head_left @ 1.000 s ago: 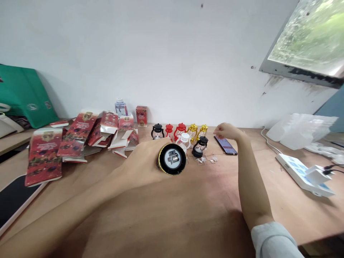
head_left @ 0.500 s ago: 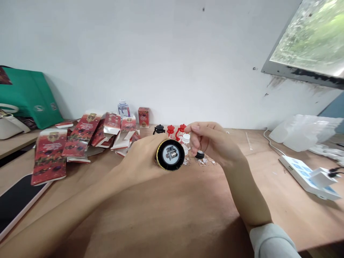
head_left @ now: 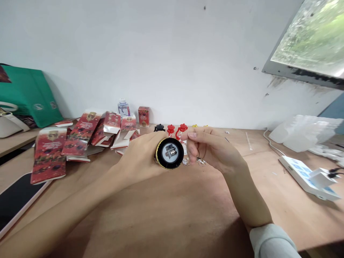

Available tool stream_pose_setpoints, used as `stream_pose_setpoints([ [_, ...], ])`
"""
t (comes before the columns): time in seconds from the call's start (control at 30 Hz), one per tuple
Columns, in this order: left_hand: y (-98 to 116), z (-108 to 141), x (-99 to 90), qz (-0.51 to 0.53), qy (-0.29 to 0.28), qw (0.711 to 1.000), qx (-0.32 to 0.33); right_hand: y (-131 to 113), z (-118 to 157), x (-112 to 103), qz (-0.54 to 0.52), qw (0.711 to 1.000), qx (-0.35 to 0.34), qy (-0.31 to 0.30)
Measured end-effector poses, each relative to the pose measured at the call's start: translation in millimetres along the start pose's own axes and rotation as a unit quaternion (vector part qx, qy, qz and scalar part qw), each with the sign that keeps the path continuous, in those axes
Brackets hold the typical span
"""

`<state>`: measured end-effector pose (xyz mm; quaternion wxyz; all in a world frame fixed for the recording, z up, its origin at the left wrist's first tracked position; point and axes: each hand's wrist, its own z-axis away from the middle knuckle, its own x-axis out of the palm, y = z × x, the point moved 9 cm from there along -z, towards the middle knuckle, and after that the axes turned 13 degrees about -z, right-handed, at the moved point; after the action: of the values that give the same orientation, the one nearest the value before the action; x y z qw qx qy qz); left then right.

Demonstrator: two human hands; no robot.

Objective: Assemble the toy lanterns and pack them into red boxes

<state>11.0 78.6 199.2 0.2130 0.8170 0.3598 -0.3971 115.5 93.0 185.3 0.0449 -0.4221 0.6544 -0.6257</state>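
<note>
A black cylinder (head_left: 159,156) with a yellow edge points its round end at the camera; a white disc with a dark and metallic picture or part shows inside. My left hand (head_left: 141,154) is wrapped round its left side. Just right of it is my right hand (head_left: 206,147), fingers curled with thumb and index finger together; whatever they may pinch is too small to make out. Behind my hands stand a black lantern-shaped piece (head_left: 159,127) and red ones (head_left: 170,129), partly covered. Small wire pieces (head_left: 201,162) lie below my right fingers.
Red printed boxes (head_left: 50,156) pile up at the left, near a phone (head_left: 16,200) and a green bag (head_left: 29,95). A bottle (head_left: 123,108) and an upright red box (head_left: 143,117) stand by the wall. At the right are a power strip (head_left: 309,177) and translucent plastic (head_left: 301,132).
My right hand has shifted slightly left and down, closer to the cylinder, and now covers the black ring and most of the white-topped piece. Yellow tops now show behind it.
</note>
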Motion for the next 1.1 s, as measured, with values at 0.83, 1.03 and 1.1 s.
stream_pose_setpoints([
  [0.83, 6, 4, -7.9, -0.046, 0.052, 0.997, 0.043, -8, 11, 13, 0.137, 0.989, -0.061, 0.008],
  [1.03, 4, 7, -14.4, -0.127, 0.114, 0.984, 0.043, -28, 14, 3, 0.324, 0.917, -0.195, 0.126],
  [1.1, 5, 7, -16.2, -0.165, 0.135, 0.976, 0.047, -32, 17, 4, 0.399, 0.874, -0.233, 0.149],
])
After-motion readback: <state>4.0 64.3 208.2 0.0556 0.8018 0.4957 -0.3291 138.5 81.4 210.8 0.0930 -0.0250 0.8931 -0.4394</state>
